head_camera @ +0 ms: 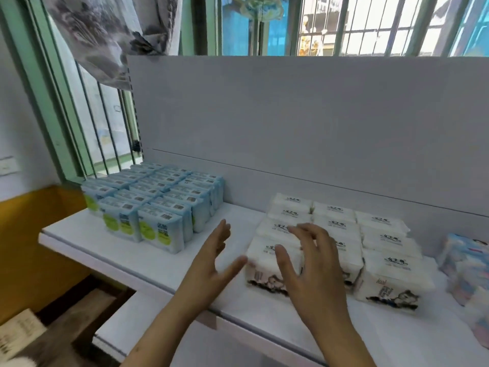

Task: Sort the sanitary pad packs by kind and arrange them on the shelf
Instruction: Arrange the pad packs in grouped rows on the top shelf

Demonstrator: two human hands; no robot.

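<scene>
Hovering with fingers spread and holding nothing, the left hand point(211, 256) and right hand point(307, 258) flank the front white pack point(264, 263) on the shelf point(148, 260); uneven squeezing could topple the row toward the edge.

Person's body as seen from the head camera: left hand point(215, 256) and right hand point(309, 263), both bare, without gloves, rings or watch; both forearms bare, no sleeve visible within the frame.
</scene>
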